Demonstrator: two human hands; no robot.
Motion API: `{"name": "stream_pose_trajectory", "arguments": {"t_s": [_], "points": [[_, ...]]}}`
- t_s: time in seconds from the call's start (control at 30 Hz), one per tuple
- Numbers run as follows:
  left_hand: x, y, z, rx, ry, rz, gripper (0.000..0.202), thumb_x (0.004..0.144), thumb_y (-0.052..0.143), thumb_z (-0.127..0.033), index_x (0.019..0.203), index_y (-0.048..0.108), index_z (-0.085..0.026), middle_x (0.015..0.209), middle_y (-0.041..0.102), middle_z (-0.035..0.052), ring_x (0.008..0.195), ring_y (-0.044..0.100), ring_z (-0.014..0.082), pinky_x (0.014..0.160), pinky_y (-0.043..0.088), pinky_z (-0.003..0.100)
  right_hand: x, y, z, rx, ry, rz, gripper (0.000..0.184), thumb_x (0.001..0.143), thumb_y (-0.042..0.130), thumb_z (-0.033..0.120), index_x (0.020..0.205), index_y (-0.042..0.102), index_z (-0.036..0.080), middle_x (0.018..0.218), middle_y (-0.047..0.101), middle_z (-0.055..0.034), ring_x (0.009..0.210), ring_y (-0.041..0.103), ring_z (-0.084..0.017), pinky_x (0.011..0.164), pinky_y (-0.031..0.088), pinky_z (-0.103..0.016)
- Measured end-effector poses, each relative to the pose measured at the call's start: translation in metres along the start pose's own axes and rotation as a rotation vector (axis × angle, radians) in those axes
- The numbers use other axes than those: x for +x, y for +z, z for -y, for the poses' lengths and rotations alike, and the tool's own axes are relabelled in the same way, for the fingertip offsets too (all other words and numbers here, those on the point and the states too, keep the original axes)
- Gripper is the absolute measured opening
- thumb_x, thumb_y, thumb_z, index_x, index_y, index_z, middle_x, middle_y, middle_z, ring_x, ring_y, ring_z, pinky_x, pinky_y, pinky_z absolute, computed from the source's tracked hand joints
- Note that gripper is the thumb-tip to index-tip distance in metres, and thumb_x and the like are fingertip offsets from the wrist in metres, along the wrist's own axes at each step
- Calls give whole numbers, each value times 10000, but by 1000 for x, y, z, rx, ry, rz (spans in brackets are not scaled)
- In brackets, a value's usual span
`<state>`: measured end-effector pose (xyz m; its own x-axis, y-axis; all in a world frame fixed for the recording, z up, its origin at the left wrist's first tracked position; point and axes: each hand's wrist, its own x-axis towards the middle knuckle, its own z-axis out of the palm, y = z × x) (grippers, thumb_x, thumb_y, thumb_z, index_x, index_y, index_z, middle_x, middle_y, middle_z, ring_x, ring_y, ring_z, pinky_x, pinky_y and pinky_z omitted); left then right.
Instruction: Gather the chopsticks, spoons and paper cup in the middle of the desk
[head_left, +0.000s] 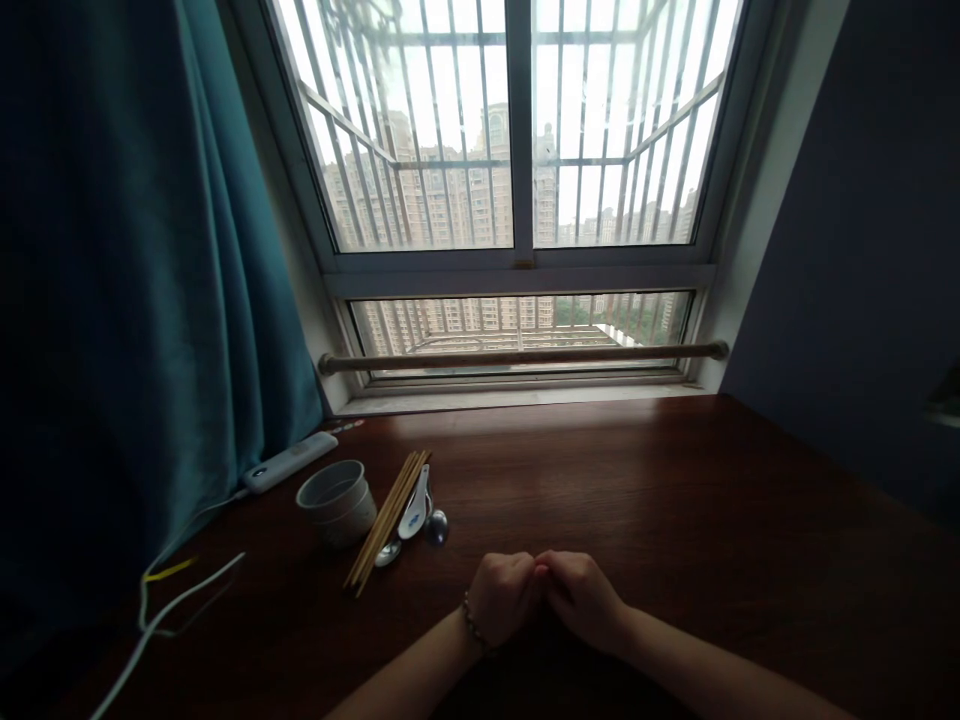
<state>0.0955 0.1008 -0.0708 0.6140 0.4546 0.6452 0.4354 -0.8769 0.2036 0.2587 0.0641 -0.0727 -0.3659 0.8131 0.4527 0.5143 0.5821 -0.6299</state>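
My left hand (506, 597), with a beaded bracelet at the wrist, rests on the dark wooden table, its fingers curled into a fist. Against it lies my right hand (586, 600), also closed, so that the knuckles of both meet. Nothing shows in either hand. To the left of them is a bundle of wooden chopsticks (390, 520). Beside the bundle lie a white ceramic spoon (412, 520) with a blue mark, a metal spoon (436, 527) and a second metal spoon (388, 553) partly under the chopsticks. A grey cup (339, 510) stands upright left of the bundle.
A white power strip (291, 463) lies at the table's left back, near a blue curtain (225, 300). White cable (161, 615) loops along the left side. Beyond the table's back edge is a barred window with a wooden rail (525, 357) across its lower part.
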Motion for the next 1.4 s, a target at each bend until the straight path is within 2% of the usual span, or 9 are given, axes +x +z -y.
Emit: {"name": "stream_pose_trajectory", "arguments": {"t_s": [0.23,0.5,0.77,0.9,1.0,1.07,1.13,1.23,1.4], "points": [[1,-1,-3,20,-38,-27,249,879,334,-194,635,377,-172,512,468,-10,418,422,89,444,236,241,1,1,0,-5,17,13,218,892,345,237,731,465,152,716,574,-19,637,526,-97,610,371,-193],[-3,-1,-2,-19,-58,36,229,868,346,-207,641,369,-179,503,483,-11,427,454,99,447,233,249,0,1,-1,-38,-13,37,174,851,384,207,710,468,149,698,572,-23,638,528,-100,603,350,-193],[-4,-1,-3,-81,-101,66,206,867,340,-201,663,361,-180,497,472,-19,419,458,97,439,232,240,-3,1,-1,-145,-107,53,193,847,390,211,666,423,152,577,506,2,518,453,-70,528,274,-197],[-4,3,-3,-163,-171,48,115,880,334,-181,842,442,-172,567,517,-24,464,481,85,465,288,210,-4,-1,2,-201,-185,71,267,859,376,230,606,367,146,511,447,14,452,357,-58,500,235,-208],[0,1,-3,-249,-192,-5,168,886,321,-169,999,446,-164,722,556,14,589,514,87,551,369,194,-5,-1,3,-214,-219,77,287,867,379,246,600,353,146,506,433,19,450,332,-59,498,224,-212],[4,-2,-4,-300,-166,-30,180,889,305,-172,938,478,-154,785,541,46,672,503,97,616,394,205,-5,-1,3,-216,-221,71,290,873,380,251,604,353,146,509,433,21,451,329,-57,497,222,-212],[8,-6,-4,-317,-108,-43,245,894,291,-206,775,496,-145,753,524,58,696,474,112,633,387,226,-5,-1,3,-220,-217,62,289,877,380,251,609,356,146,511,434,23,449,328,-56,494,217,-213],[10,-9,-2,-290,-18,-38,398,902,259,-299,579,434,-145,590,475,42,618,423,120,575,332,246,-5,-1,3,-214,-212,49,281,877,381,253,618,359,146,511,438,25,446,329,-54,487,206,-207],[4,-3,1,-152,96,44,465,877,247,-365,481,357,-149,467,431,23,462,376,104,464,227,271,-3,-3,5,-206,-229,39,283,878,369,246,614,362,143,507,444,19,440,338,-50,483,214,-193]]}}
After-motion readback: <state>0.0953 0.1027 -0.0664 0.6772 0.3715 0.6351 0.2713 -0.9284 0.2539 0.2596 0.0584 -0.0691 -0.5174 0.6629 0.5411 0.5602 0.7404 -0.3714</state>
